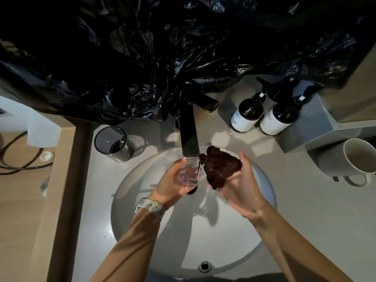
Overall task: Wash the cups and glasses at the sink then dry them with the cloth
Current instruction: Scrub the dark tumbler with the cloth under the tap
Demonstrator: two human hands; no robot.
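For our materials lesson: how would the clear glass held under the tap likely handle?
The glass looks thin and rigid, so probably fragile. Held under the tap by the left hand, it is likely wet and slippery.

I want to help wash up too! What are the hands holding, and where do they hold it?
The left hand grips a clear glass round its side, under the faucet. The right hand holds a bunched dark cloth in its palm.

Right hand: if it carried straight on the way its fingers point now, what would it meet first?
The right hand, cupping the dark cloth, points up and slightly left. Judging loosely, since depth is unclear, it would first meet the sink's far rim, then the pump bottles on the counter.
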